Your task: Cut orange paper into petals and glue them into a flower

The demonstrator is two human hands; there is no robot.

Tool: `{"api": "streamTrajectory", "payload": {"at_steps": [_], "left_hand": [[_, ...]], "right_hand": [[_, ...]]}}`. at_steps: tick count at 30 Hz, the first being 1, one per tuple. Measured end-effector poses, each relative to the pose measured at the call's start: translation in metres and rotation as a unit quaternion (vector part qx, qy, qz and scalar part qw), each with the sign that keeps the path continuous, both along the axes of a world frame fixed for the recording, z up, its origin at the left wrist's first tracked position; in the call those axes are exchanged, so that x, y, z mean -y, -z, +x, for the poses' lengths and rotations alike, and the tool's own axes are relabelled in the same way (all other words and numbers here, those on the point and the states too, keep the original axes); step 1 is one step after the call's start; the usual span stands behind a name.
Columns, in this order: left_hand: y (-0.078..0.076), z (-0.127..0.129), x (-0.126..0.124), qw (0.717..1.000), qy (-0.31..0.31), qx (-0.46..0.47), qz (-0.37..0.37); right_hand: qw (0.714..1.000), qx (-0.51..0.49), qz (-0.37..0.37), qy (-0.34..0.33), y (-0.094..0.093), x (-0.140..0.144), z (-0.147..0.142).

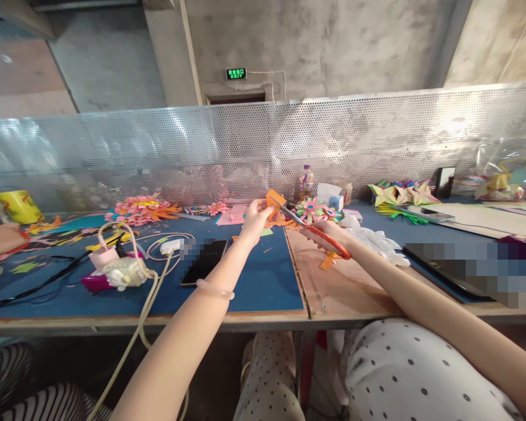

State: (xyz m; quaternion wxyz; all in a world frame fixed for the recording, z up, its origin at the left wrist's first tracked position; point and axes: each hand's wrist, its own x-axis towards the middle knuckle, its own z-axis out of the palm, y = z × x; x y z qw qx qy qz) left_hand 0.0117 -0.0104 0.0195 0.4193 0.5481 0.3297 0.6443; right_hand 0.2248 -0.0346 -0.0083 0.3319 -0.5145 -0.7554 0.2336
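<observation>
my left hand (256, 219) pinches the orange paper (277, 197); my right hand (332, 232) grips the scissors (311, 228), blades (293, 217) slanting forward and left, right up to the paper

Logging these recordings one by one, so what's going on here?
The person's left grip holds up a piece of orange paper; the right grip holds red-orange-handled scissors, blades at the paper. Pink paper flowers sit toward the far side of the blue tabletop, and a dark phone lies nearer, left of the scissors.

phone (209, 264) left of scissors (307, 227)
</observation>
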Motion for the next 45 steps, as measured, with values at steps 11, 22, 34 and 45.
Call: {"api": "streamTrajectory", "payload": {"at_steps": [11, 22, 34, 45], "left_hand": [[0.0007, 0.0000, -0.0015, 1.000, -0.002, -0.009, 0.006], [-0.0001, 0.0000, -0.0003, 1.000, 0.006, 0.000, 0.006], [0.0005, 0.0011, -0.0015, 1.000, 0.025, 0.014, 0.000], [0.0000, 0.0017, 0.0000, 0.999, 0.026, 0.022, -0.007]], "right_hand": [[1.000, 0.017, 0.002, -0.013, 0.0042, -0.0053, 0.0026], [0.998, 0.049, 0.038, -0.019, 0.0063, -0.0055, 0.0042], [0.998, 0.046, 0.031, -0.015, 0.0060, -0.0034, 0.0036], [0.999, 0.031, 0.019, -0.013, 0.0054, -0.0015, 0.0025]]}}
